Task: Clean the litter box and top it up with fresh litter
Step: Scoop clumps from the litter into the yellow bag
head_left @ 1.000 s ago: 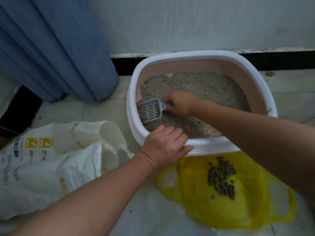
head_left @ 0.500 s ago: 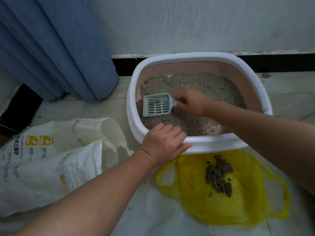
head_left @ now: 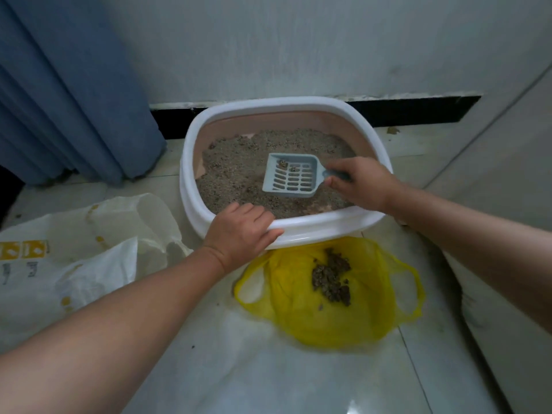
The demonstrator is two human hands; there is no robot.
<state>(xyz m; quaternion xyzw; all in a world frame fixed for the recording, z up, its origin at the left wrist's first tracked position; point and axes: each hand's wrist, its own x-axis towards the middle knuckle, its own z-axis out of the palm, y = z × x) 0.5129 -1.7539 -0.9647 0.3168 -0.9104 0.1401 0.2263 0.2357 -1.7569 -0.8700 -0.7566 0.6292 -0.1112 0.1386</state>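
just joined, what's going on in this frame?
A person is scooping a litter box. The right hand grips the handle of a grey slotted scoop, held over the litter with a few clumps in it. The left hand grips the box's near rim. A yellow bag on the floor in front holds a pile of dark waste. A white litter sack lies open to the left.

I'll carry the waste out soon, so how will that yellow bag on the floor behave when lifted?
Likely floppy: the yellow bag is thin, see-through film lying crumpled flat. Probably light, since it carries only a small pile of clumps. The clumps may slide or spill unless its open top is gathered first.
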